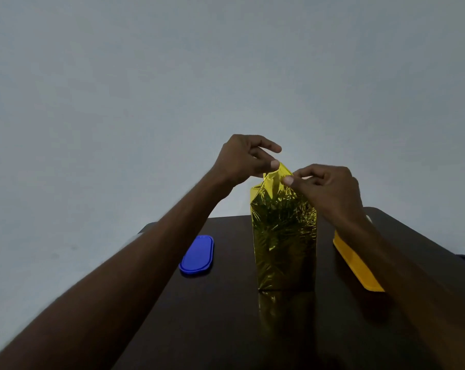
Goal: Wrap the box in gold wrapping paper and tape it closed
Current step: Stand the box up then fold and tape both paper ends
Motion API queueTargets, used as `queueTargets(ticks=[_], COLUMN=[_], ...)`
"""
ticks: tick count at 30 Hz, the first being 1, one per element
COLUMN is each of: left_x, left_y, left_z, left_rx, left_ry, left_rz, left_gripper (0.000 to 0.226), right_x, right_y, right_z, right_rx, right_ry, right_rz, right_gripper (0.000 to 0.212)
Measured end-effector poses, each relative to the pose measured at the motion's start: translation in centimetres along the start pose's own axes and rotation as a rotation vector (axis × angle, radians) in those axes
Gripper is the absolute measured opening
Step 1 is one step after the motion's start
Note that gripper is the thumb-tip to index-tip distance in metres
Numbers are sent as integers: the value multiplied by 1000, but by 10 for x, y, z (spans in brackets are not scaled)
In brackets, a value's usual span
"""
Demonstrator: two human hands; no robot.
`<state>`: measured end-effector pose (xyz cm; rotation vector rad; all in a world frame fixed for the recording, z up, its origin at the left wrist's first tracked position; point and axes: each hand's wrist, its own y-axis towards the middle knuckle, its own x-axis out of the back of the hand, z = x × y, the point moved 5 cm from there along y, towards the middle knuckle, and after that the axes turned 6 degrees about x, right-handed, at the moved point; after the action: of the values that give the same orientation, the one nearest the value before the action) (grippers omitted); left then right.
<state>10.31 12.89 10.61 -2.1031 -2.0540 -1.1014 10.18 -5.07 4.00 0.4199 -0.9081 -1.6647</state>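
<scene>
Crinkled gold foil (283,236), peaked top

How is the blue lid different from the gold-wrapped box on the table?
The blue lid lies flat; the gold box stands upright and tall. The lid is plain matte blue and oval; the box is shiny, crinkled gold with straight sides. Nobody touches the lid, while the left hand and right hand pinch the box's paper at its top. Both rest on the same dark table.
</scene>
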Motion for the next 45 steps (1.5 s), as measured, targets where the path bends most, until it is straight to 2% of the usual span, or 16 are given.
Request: queueTargets(ticks=[3, 9, 13, 16, 19, 29, 45], left_x=[2, 13, 29, 31, 25, 13, 11], left_y=[0, -4, -14, -24, -28, -19, -10], left_z=[-3, 0, -3, -6, -1, 2, 13], left_rx=[-23, -56, -94, -138, -124, -78, -6], left_ry=[16, 30, 190, 289, 366, 362, 205], left_rz=[-17, -134, -283, -324, -303, -158, -83], left_gripper=[30, 20, 10, 3, 3, 6, 10], right_x=[-5, -14, -14, -14, -13, -17, -13], right_y=[16, 36, 41, 43, 44, 44, 49], right_z=[14, 22, 19, 19, 21, 24, 25], right_rx=[17, 56, 64, 72, 91, 163, 234], right_ry=[-47, -14, 12, 19, 13, 21, -3], right_rz=[92, 156, 167, 157, 154, 196, 206], right_gripper=[24, 14, 13, 14, 13, 12, 15])
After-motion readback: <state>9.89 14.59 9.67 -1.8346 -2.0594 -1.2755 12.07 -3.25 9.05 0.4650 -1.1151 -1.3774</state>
